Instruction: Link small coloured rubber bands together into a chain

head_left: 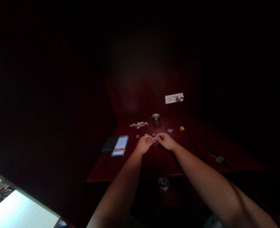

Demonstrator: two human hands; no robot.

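Observation:
Over the middle of the dark red table, my left hand [144,144] and my right hand [165,141] meet with fingertips pinched. Between them is a small pale hair tie [154,139], gripped from both sides. Just beyond the fingers lie an orange hair tie [154,135] and a green one [146,135], the green one partly behind my left hand. A pale grey-blue hair tie [137,136] rests to the left. Farther back on the left is a loose pile of mixed-colour hair ties [140,124]. Purple hair ties [170,130] and yellow hair ties [182,128] form separate groups at the right.
A clear lidded jar [156,120] stands at the back. On the left, a phone [120,146] lies against a black box-like device [109,144] with a cable. A wall socket [174,98] holds a plug. A dark cord [207,146] crosses the right side. Below the front edge stands a cup-like container [164,184].

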